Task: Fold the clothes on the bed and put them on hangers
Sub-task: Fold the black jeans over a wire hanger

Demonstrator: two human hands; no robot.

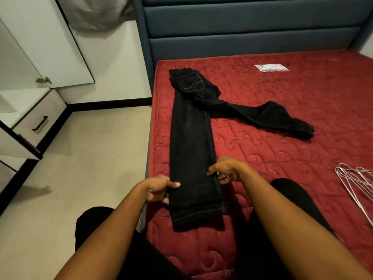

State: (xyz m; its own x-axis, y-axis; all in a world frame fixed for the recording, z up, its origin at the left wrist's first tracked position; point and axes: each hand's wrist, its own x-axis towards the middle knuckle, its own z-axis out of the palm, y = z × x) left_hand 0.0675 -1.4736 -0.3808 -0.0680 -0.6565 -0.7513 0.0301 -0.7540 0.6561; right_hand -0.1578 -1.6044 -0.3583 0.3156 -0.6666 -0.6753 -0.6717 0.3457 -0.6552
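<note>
Black jeans [191,138] on red mattress [282,158], L hand [159,188] & R hand [226,168] pinching them.

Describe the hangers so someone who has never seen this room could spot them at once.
Start at the red quilted mattress. At its right side, by the picture's edge, the wire hangers lie in a loose bundle. They are the only thin silvery metal there, unlike the black jeans at the left and the flat pale packet near the headboard.
</note>
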